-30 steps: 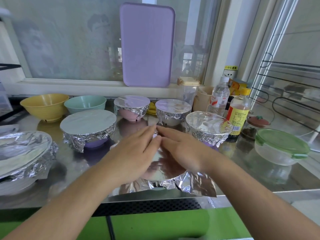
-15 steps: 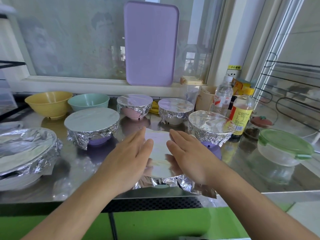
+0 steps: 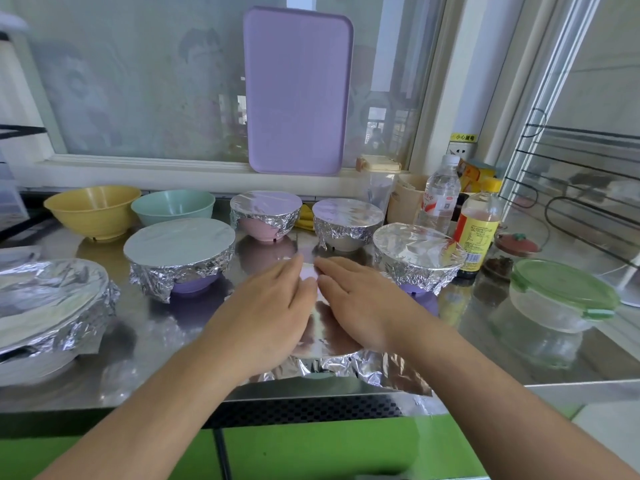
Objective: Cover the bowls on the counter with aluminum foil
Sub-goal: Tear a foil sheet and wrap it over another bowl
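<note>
Now both hands are down flat on the foil sheet at the front of the bench. Left hand lies palm-down with fingers straight, nothing gripped, just pressing the top. Right hand mirrors it, fingers extended and flat, fingertips of the two almost meeting at the far edge. Under them sits the front bowl, only a sliver of its base showing below the crumpled foil skirt, which flares out toward the bench's front edge on the right.

Moving outward: a foil-covered purple bowl sits to the left, another covered bowl to the right, both close by. Behind the hands, a covered pink bowl and a covered grey bowl stand side by side. Far left, a large foil-wrapped dish runs out of view. Two bowls stand uncovered at the back left: a yellow bowl and a teal bowl, just beside each other.

On the right, a water bottle, a yellow-labelled bottle and a green-lidded container. A purple cutting board leans upright against the window.
</note>
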Action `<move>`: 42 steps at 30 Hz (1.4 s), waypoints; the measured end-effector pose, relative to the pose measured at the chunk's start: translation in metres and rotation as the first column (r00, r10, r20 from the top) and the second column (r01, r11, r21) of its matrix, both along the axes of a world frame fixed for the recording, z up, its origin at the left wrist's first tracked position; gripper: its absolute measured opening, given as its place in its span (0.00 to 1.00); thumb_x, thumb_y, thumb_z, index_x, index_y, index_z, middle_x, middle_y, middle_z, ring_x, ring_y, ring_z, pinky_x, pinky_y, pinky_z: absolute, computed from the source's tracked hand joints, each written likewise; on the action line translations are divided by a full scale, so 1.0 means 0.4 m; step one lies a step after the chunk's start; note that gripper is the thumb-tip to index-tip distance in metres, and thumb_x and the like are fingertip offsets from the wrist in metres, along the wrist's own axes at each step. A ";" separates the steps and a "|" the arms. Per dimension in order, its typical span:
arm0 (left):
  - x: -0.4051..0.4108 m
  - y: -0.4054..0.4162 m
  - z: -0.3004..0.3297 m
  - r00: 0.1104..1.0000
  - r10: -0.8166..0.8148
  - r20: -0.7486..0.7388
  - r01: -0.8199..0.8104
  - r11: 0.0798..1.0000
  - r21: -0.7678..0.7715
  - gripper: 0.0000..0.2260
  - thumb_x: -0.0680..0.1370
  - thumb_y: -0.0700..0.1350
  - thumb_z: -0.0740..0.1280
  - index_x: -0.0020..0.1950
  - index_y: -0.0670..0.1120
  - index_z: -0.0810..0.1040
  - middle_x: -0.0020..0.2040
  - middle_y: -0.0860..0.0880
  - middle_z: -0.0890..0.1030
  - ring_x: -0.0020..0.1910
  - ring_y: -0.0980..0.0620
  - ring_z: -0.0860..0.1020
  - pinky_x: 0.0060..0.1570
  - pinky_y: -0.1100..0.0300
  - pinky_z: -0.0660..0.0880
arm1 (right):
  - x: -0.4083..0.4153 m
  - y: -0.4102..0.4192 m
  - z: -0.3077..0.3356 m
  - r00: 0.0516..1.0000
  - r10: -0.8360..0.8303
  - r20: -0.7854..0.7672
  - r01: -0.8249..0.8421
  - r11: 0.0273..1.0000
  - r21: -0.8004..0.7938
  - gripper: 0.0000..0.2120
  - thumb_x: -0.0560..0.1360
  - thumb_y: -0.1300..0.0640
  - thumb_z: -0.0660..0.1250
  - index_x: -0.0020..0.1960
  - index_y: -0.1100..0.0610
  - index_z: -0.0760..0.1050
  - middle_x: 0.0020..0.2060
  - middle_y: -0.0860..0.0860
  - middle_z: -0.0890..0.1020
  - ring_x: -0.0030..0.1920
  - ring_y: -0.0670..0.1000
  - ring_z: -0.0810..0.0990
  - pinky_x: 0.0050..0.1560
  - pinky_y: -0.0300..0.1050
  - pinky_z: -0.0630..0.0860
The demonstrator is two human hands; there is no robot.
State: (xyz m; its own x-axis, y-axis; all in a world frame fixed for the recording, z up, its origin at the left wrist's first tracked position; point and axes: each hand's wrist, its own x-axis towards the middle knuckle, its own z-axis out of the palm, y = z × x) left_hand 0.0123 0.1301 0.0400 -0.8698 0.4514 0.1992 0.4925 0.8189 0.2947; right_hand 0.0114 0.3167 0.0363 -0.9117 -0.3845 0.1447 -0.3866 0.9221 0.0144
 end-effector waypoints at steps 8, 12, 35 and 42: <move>0.076 -0.041 -0.009 0.972 -0.101 -0.211 0.163 0.941 0.298 0.22 0.86 0.62 0.55 0.76 0.54 0.72 0.74 0.62 0.69 0.72 0.62 0.69 0.70 0.62 0.68 | 0.032 0.017 0.005 0.987 -0.021 -0.157 -0.035 0.937 -0.346 0.19 0.86 0.48 0.56 0.66 0.61 0.75 0.64 0.58 0.77 0.66 0.61 0.74 0.66 0.60 0.73; 0.135 -0.065 -0.033 0.925 -0.137 -0.354 0.305 0.824 0.477 0.05 0.80 0.51 0.73 0.54 0.53 0.85 0.60 0.59 0.79 0.63 0.52 0.79 0.52 0.65 0.77 | 0.139 0.026 0.031 0.953 -0.032 -0.303 -0.181 0.740 -0.648 0.09 0.81 0.55 0.71 0.61 0.52 0.82 0.59 0.44 0.79 0.63 0.48 0.78 0.63 0.43 0.73; 0.144 -0.087 -0.076 0.914 -0.136 -0.381 0.318 0.824 0.469 0.04 0.77 0.44 0.77 0.49 0.53 0.88 0.54 0.59 0.82 0.55 0.51 0.81 0.41 0.63 0.76 | 0.213 0.017 -0.070 0.916 0.059 -0.397 -0.325 0.687 -0.649 0.08 0.74 0.63 0.80 0.47 0.52 0.86 0.44 0.41 0.79 0.44 0.47 0.77 0.42 0.38 0.72; 0.139 -0.085 -0.073 0.923 -0.122 -0.366 0.298 0.828 0.475 0.04 0.75 0.42 0.78 0.46 0.51 0.88 0.52 0.59 0.82 0.55 0.53 0.82 0.49 0.64 0.75 | 0.208 0.010 -0.065 0.915 0.062 -0.398 -0.319 0.714 -0.623 0.08 0.74 0.64 0.80 0.45 0.52 0.85 0.44 0.41 0.78 0.42 0.46 0.76 0.41 0.39 0.72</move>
